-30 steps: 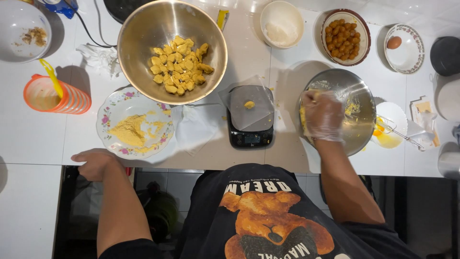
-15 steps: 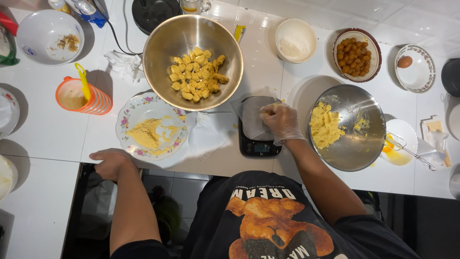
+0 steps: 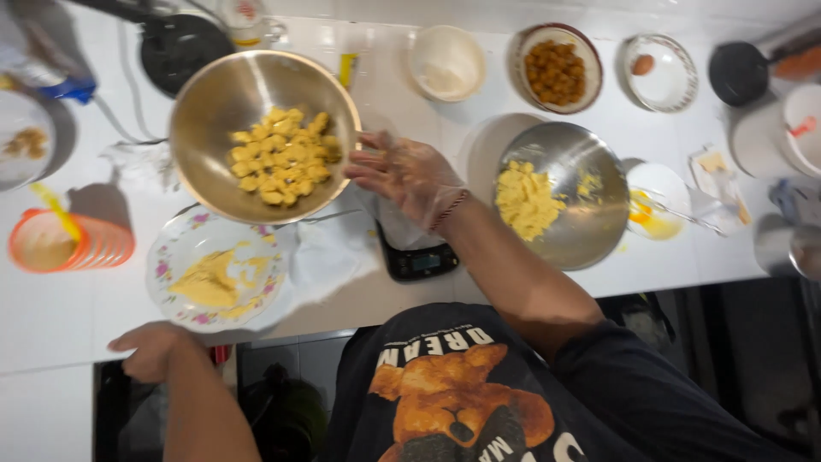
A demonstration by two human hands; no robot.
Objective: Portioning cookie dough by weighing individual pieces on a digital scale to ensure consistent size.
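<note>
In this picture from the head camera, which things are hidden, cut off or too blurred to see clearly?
- Kitchen scale: its platform is covered by the gloved right hand and forearm.
- Right hand: motion blur hides whether it carries a dough piece.
- Left hand: fingers curl over the counter edge, out of sight.
- White plate: cut by the left edge.
- Black pan: cut by the top-right edge, blurred.

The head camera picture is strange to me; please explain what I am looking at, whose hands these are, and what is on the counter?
A person wears a camera on the head, so you look down on their own arms. The right hand, in a clear glove, is open above a small scale, beside a steel bowl of yellow pieces. It holds nothing. The left hand rests on the counter edge. Nearby lie a flowered plate, a second steel bowl with yellow dough and an orange cup.
</note>
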